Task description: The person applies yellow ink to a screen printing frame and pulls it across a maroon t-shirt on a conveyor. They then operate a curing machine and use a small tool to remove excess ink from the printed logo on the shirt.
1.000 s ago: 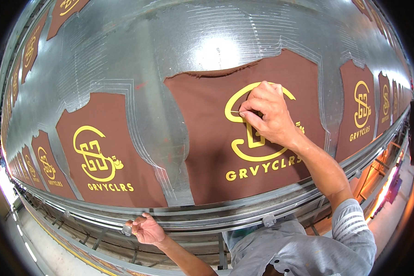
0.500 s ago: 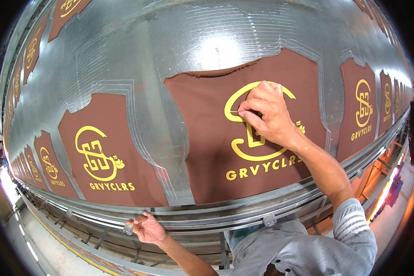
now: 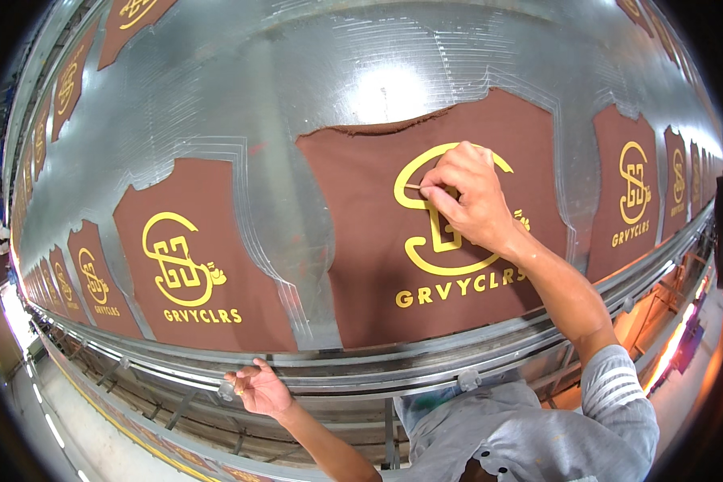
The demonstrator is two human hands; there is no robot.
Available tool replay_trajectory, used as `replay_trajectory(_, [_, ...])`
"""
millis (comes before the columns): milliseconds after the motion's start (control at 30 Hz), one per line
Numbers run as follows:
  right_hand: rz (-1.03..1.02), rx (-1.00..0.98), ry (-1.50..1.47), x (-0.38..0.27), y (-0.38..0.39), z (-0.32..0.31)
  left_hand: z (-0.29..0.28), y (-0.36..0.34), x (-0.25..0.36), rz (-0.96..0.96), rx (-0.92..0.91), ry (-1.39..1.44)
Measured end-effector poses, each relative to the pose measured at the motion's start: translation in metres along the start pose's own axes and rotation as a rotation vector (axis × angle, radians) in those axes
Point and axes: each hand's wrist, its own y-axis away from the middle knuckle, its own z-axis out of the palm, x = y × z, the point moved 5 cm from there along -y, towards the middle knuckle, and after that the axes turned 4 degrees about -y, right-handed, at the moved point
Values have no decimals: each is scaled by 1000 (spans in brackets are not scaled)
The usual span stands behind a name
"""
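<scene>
My right hand (image 3: 467,197) is closed in a pinch on a thin pale stick (image 3: 412,186). It hovers over or rests on the yellow print (image 3: 416,165) of a brown cut fabric panel (image 3: 361,241), and hides part of that print. The stick's tip lies at the left curve of the large yellow letter; whether it touches is too fine to tell. Below the table's near edge, my left hand (image 3: 263,392) is held palm up, fingers loosely curled and apart. It is beside a clear round knob (image 3: 226,390) on the rail, with nothing plainly held.
The long grey metal table (image 3: 297,80) bears chalk-like outlines. Another printed brown panel (image 3: 205,249) lies to the left, one (image 3: 623,201) to the right, and several more along both sides. A metal rail (image 3: 337,381) with clear knobs runs along the near edge.
My view has shifted slightly, so the panels at the left appear further right. My right hand still pinches the stick over the same curve, and more of the stick shows now.
</scene>
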Motion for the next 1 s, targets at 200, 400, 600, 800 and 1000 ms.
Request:
replay_trajectory(200, [-221,-86,161,-24,15,1,15,10,-3,59,99,-79])
replay_trajectory(400, [-270,-256,214,-23,25,16,41,47,-16,92,105,-42])
replay_trajectory(600, [-155,-125,-83,-22,12,4,53,77,-21,127,146,-9])
replay_trajectory(800, [-203,-244,-43,-24,10,9,66,93,-31,157,176,6])
replay_trajectory(1000, [-17,101,-134,3,-2,-49,85,105,-26,195,188,-25])
